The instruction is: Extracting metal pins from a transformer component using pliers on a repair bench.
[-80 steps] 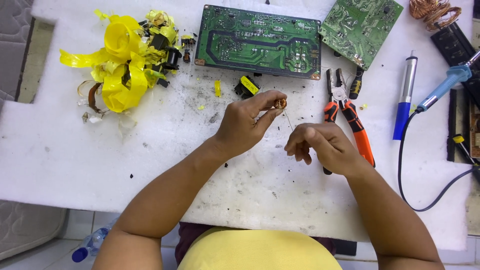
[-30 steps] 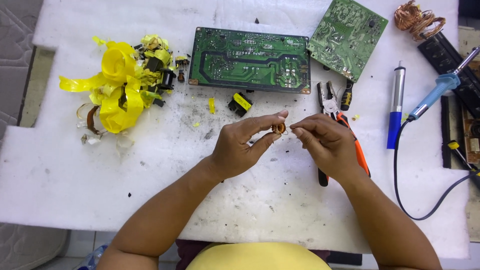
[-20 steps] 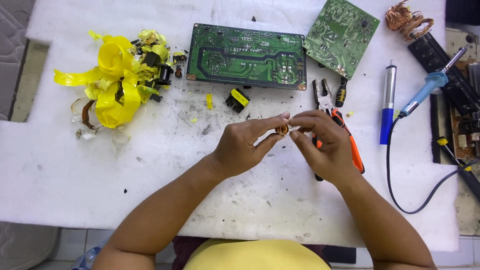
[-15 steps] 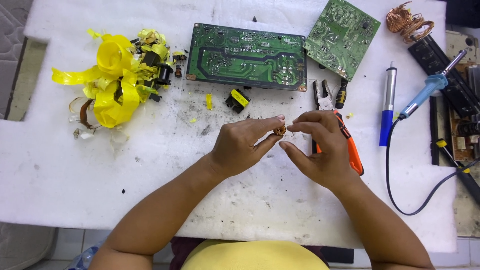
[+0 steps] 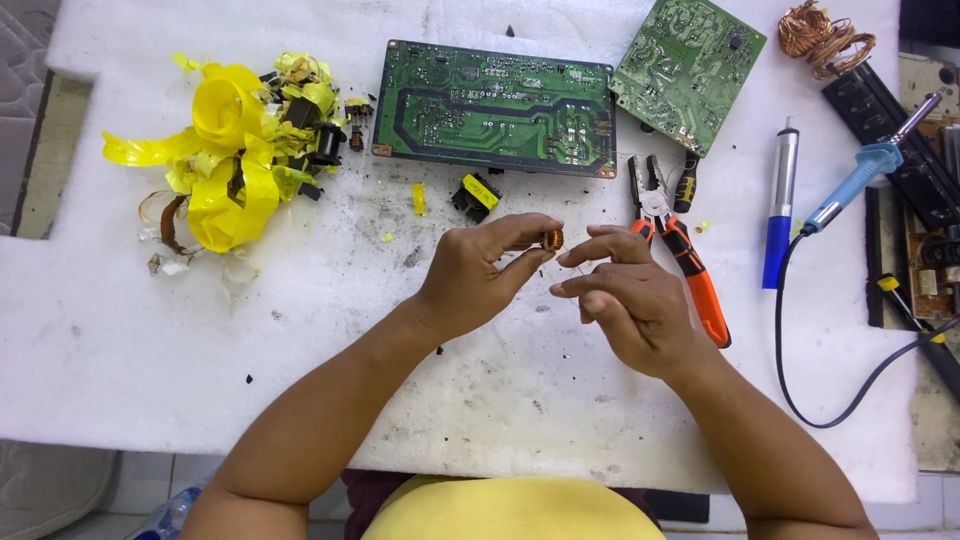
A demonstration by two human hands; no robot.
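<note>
Left hand (image 5: pixel 478 278) raised, fingertips pinched; right hand (image 5: pixel 628 305) just beside, fingers curled, grip closed.

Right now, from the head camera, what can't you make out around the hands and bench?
- Small copper-wound coil: mostly hidden by the left hand fingers.
- Any wire at the right hand: too thin to tell.
- Orange-handled pliers: partly behind the right hand.
- Black tools at the right edge: cut off.

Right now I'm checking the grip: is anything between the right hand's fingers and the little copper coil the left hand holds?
Nothing visible. The left hand pinches the small copper coil at its fingertips, and the right hand has its fingers just beside it, over bare white foam. The orange pliers lie behind the right hand.
</note>
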